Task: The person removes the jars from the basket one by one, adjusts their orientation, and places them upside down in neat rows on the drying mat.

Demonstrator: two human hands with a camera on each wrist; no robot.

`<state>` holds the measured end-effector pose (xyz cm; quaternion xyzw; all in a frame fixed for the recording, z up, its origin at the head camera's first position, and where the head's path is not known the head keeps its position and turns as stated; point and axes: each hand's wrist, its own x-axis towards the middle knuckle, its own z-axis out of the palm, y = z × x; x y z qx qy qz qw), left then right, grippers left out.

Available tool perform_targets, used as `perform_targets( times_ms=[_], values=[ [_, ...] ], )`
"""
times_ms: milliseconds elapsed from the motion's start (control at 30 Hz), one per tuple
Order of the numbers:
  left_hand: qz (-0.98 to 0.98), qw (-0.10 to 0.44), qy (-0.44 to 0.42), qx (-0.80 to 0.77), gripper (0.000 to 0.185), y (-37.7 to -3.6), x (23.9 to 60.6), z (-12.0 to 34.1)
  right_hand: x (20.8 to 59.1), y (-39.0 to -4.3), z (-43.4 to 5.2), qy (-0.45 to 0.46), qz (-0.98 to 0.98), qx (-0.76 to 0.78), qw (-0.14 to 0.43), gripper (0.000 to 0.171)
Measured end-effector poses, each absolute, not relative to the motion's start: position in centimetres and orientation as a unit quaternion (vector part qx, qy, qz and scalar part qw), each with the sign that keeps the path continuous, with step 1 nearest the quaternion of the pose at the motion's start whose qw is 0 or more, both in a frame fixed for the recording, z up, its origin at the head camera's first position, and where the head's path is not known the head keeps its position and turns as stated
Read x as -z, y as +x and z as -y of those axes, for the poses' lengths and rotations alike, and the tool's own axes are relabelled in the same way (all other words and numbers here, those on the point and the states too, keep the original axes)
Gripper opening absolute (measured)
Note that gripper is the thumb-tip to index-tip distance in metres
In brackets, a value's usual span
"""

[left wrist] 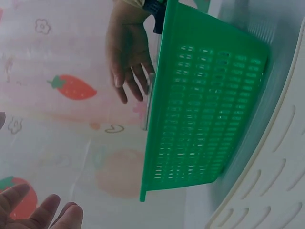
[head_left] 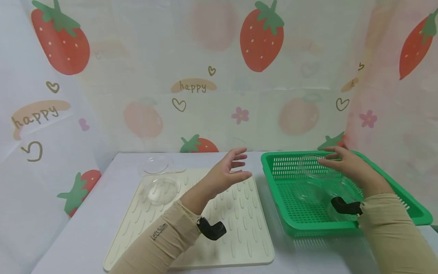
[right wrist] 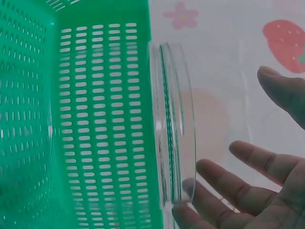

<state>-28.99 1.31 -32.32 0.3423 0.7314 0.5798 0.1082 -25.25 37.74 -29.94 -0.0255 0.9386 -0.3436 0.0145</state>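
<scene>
At far left, a clear dish (head_left: 162, 191) lies on the pale mat (head_left: 239, 243). Your left hand (head_left: 226, 172) hangs over the mat, fingers loose, empty. At the green basket (head_left: 321, 227)'s far side sits a clear container (right wrist: 171, 124), probably light, stiff, slick and crackable; best pinched by its rim. Your right hand (head_left: 352, 167) spreads beside it, grasping nothing.
</scene>
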Motion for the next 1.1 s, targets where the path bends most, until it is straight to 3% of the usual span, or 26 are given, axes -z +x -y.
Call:
perform_targets(
  times_ms=[500,833,1100],
  values=[
    [-0.736,0.104,0.335,-0.580,0.070,-29.5,32.9,-0.7,30.7,-26.0,-36.9,-0.052,-0.931,0.360,0.040,0.081],
    [-0.740,0.104,0.337,-0.573,0.067,-29.5,33.4,-0.3,30.7,-26.4,-35.9,-0.076,-0.947,0.295,0.098,0.098],
    [-0.734,0.115,0.335,-0.580,0.069,-29.4,33.3,0.0,30.9,-27.2,-35.6,-0.124,-0.944,0.278,0.125,0.096]
  ],
)
